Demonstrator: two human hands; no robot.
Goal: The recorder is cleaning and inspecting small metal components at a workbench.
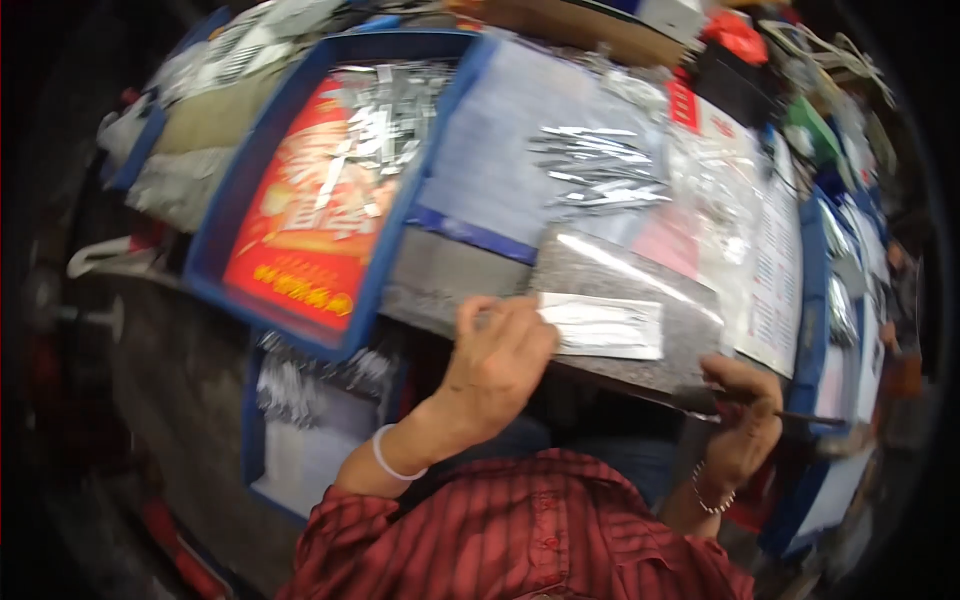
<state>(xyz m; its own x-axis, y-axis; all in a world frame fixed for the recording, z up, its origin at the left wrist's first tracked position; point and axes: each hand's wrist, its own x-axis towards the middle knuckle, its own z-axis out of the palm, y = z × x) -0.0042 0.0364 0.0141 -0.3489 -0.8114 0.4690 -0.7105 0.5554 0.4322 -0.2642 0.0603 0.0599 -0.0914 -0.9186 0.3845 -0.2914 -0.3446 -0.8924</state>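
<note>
A white rectangular cloth or paper piece [608, 328], creased lengthwise, lies on a speckled grey board [680, 325] in front of me. At its left end is my left hand [503, 352], with fingers curled in a pinch. Whatever they may hold is too small or blurred to name. My right hand [748, 415], by the board's near right corner, is wrapped round a thin dark tool [697, 401]. The tool's wider end points left, and its slim end sticks out to the right. Beyond the board, several thin shiny metal strips [600, 165] lie on a plastic-covered sheet.
At the left stands a blue tray [215, 235] with a red printed sheet and small shiny metal pieces. A lower blue tray [250, 440] holds more metal pieces. More blue trays [815, 300] line the right side. Cartons, bags and a red plastic bag [735, 38] crowd the back.
</note>
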